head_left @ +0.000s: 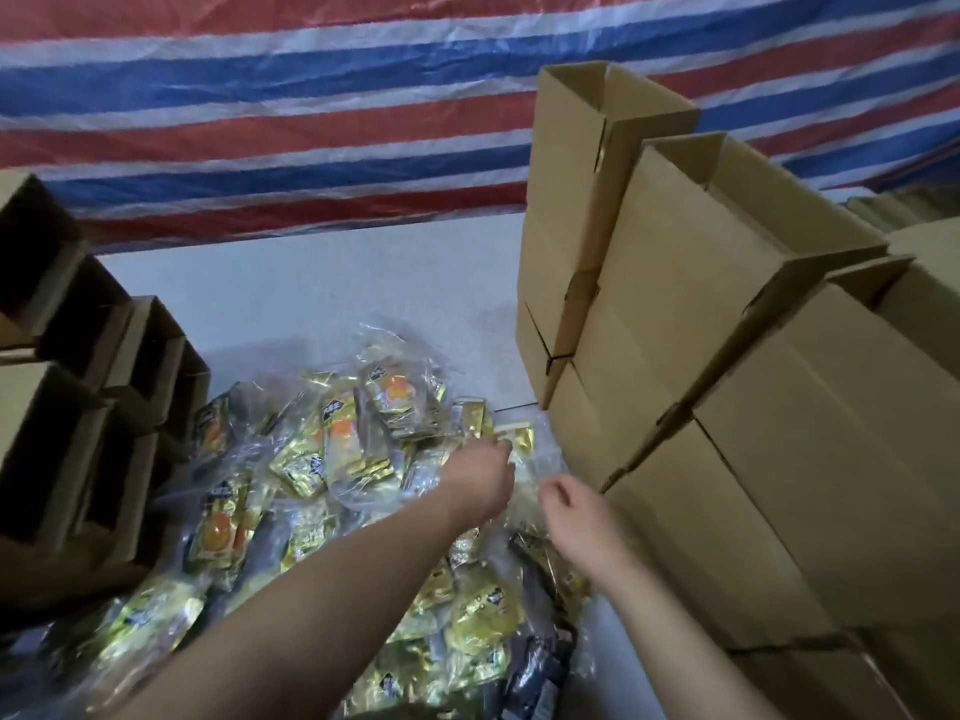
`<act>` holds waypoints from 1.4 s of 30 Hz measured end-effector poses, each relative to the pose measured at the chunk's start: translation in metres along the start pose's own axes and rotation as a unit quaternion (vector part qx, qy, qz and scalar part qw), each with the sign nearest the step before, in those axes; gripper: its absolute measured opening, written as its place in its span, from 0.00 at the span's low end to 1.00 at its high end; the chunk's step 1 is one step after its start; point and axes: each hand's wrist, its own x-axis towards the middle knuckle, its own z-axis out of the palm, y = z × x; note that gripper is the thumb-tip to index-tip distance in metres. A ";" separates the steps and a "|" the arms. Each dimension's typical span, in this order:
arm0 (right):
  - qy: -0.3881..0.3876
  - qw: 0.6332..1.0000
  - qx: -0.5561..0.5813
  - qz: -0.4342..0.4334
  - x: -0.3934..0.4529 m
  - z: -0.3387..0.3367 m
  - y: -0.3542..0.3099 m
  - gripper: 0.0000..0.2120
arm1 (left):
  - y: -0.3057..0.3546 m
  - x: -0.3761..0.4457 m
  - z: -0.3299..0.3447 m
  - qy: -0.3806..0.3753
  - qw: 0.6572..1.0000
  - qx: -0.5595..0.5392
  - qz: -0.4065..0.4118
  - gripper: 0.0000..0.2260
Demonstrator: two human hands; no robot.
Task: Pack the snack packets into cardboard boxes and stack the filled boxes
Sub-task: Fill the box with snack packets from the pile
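Mid-frame, the left hand (480, 472) pinches a gold packet (519, 438) while the right hand (563, 504) hovers loosely curled and empty; picking underway, boxing comes next.

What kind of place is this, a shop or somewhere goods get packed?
Most likely a makeshift packing area, not a shop: a heap of gold snack packets on the floor, stacked cardboard boxes on the right, open empty boxes on the left, and a striped tarpaulin as backdrop.

Gold snack packets (332, 459) heaped beside stacked cardboard boxes (727, 407).
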 end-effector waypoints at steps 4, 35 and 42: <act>0.003 1.000 0.009 0.015 0.025 -0.002 0.017 0.10 | 0.016 0.063 0.016 -0.063 0.978 0.176 0.089 0.19; 0.074 0.968 0.227 0.077 0.015 -0.009 -0.022 0.13 | -0.040 -0.002 -0.104 0.051 0.981 -0.182 -0.035 0.13; -0.017 0.912 0.410 -0.018 -0.041 0.017 -0.110 0.29 | -0.038 -0.122 -0.164 0.100 0.892 -0.435 -0.064 0.05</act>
